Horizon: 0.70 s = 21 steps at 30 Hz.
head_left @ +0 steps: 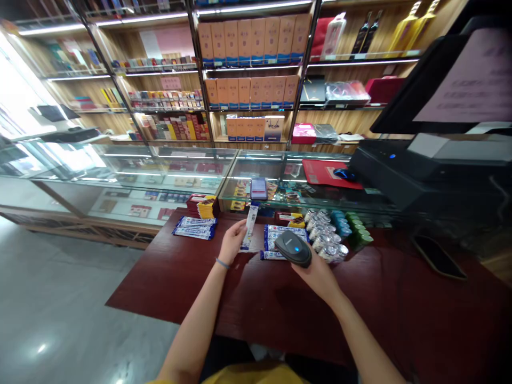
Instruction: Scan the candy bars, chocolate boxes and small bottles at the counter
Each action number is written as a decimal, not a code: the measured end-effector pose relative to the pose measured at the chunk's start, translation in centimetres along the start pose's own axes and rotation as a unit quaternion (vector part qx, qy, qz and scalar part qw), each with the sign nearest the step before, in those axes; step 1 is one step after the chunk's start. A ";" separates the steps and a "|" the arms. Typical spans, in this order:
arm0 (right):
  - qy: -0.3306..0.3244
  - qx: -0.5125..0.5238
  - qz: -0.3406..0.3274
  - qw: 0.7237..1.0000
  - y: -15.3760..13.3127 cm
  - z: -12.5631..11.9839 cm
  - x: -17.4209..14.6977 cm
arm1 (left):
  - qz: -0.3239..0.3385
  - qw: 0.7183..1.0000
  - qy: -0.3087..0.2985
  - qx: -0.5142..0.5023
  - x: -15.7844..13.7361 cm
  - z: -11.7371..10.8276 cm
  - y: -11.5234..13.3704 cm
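Note:
Between the fingers of my left hand [233,242] is a long, thin blue-and-white packet [250,224], held upright above the dark red counter [168,288]. My right hand [318,274] is wrapped around a black barcode scanner [293,247] with a blue light on top. The scanner's head points left, toward the held packet, and covers part of a stack of similar blue-and-white packets [276,232]. More such packets [195,228] lie in a pile to the left of my left hand. Behind the scanner stand rows of silver-topped cans [326,234].
Blue cans [340,223] and green cans [359,229] stand right of the silver ones. Yellow and dark red packs [202,206] sit at the back left. A phone [439,257] lies at right, below a monitor [448,74]. A glass display case [192,170] borders the counter.

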State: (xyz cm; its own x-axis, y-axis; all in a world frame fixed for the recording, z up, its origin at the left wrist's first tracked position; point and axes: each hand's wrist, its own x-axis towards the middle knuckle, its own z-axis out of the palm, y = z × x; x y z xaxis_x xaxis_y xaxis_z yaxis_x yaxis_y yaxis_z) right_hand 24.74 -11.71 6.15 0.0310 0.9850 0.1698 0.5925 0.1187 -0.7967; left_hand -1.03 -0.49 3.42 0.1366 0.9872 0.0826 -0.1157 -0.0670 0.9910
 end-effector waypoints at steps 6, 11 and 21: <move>-0.008 -0.011 -0.009 1.000 -0.9 1.5 0.6 | 0.097 0.980 0.077 0.156 -0.8 -5.8 0.0; -0.035 -0.015 -0.016 0.999 -2.0 2.8 1.0 | 0.214 0.872 0.062 0.435 -2.4 -12.8 0.0; -0.085 -0.043 -0.035 0.995 -4.1 7.4 1.5 | 0.260 0.723 -0.021 0.640 -3.6 -23.0 -0.7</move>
State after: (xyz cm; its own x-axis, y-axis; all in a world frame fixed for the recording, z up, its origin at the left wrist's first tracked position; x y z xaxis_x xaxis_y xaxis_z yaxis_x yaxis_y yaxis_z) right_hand 16.42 -9.83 5.39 -0.1451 0.9825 0.1166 0.6554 0.1838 -0.7326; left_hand -24.03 -0.63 0.00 0.4348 0.7766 0.4559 0.8393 -0.5330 0.1073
